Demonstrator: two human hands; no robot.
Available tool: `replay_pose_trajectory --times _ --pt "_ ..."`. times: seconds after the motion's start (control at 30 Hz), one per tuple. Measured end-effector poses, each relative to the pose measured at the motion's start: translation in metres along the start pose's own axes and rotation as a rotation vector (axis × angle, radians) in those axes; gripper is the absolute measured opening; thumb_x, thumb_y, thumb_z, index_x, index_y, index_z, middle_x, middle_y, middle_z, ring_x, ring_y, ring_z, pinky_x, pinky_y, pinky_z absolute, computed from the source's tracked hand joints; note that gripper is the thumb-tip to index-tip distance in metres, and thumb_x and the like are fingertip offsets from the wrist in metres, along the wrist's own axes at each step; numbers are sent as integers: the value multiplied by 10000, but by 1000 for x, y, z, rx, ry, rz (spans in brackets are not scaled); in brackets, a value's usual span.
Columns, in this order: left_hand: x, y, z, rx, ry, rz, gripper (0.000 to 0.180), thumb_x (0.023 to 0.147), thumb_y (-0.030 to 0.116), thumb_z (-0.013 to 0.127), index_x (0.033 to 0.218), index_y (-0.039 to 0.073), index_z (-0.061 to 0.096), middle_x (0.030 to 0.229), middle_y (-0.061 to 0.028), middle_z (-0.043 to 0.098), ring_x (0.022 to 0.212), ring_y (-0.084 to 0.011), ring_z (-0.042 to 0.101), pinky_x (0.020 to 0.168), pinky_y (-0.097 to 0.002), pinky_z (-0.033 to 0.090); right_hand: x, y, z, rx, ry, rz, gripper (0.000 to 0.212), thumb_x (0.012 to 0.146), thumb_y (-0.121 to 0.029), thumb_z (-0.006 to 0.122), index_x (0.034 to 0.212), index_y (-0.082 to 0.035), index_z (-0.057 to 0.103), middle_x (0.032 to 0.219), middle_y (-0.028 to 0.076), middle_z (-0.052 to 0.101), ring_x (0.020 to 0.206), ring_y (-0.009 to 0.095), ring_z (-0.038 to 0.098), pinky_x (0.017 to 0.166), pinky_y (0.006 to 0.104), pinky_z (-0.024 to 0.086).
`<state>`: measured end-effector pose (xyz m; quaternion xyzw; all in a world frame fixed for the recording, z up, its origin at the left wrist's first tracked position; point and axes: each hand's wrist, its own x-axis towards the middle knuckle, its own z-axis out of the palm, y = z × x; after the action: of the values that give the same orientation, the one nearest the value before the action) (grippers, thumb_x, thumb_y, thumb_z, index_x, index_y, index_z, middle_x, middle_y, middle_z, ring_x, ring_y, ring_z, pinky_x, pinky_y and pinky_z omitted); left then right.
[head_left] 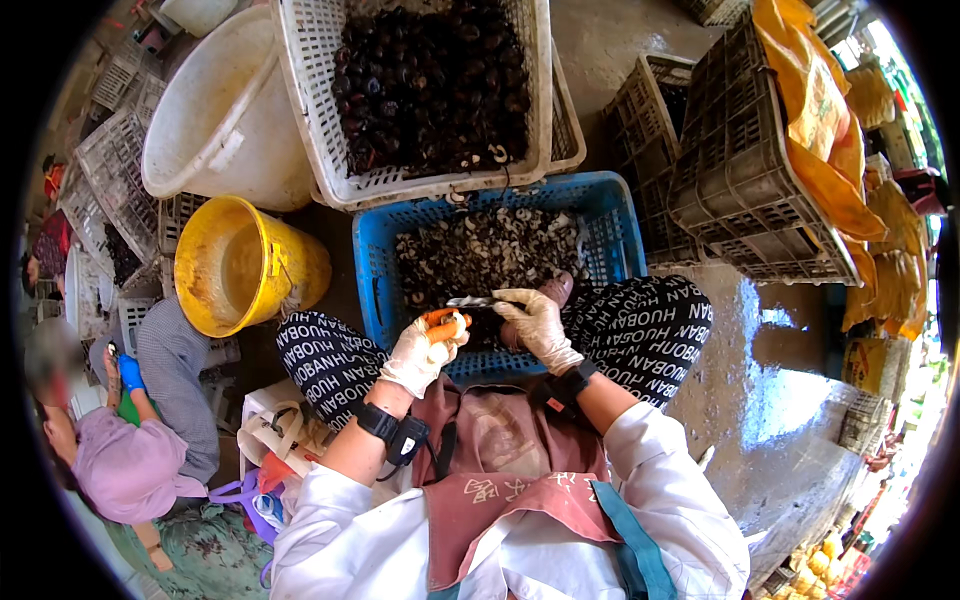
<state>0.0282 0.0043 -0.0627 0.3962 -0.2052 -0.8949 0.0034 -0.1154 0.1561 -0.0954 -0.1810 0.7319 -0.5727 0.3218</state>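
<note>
One right hand [541, 328] pinches one slim tool [472, 302] above one blue basket [371, 275], one left hand [420, 356] curled, contents unclear

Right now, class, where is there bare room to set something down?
Bare wet floor lies right of the patterned right knee, this side of the dark crates; another strip lies between those and the white crate. Crowded: ahead, the blue basket; leftward, white tub, yellow bucket, co-worker.

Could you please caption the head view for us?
Gloved left hand and right hand with a small object between them over a blue crate.
</note>
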Motion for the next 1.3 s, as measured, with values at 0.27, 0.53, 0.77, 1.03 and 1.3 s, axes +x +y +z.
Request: replay_pose_trajectory --times 0.27,0.53,0.77,1.03,1.3 --pt "1 -1 -4 -36 -60 -42 399 842 -2 603 1234 48 545 1000 -88 643 700 -135 597 568 -199 480 -10 -34 6 -243 -75 -353 202 779 -147 703 956 -50 690 908 115 672 834 266 619 794 336 482" --pt "4 -3 -9 8 -21 1 358 855 17 590 1209 54 551 1055 -135 627 686 -156 619 553 -226 524 -9 -17 10 -4 -1 -155 213 759 -107 738 959 -47 698 846 89 667 833 184 624 769 277 493" --pt "-2 0 -8 -127 -132 -50 260 873 35 580 1132 58 596 1042 -113 633 696 -151 613 570 -215 518 0 8 2 77 -20 -47 211 835 -51 660 1033 20 651 995 62 667 905 105 593 838 242 466" --pt "0 -6 -11 -357 -138 -189 341 883 29 551 1224 27 545 1040 -114 613 780 -217 590 603 -247 526 -4 -5 -1 194 -37 282 212 832 -74 678 1025 10 654 962 30 669 842 78 587 770 219 471" --pt "7 -7 -1 -57 6 22 367 833 -27 593 1195 29 571 934 -92 640 665 -153 606 568 -210 518 -13 -41 1 -416 42 -503 234 719 -92 730 944 -52 679 865 93 665 805 260 604 758 342 475"
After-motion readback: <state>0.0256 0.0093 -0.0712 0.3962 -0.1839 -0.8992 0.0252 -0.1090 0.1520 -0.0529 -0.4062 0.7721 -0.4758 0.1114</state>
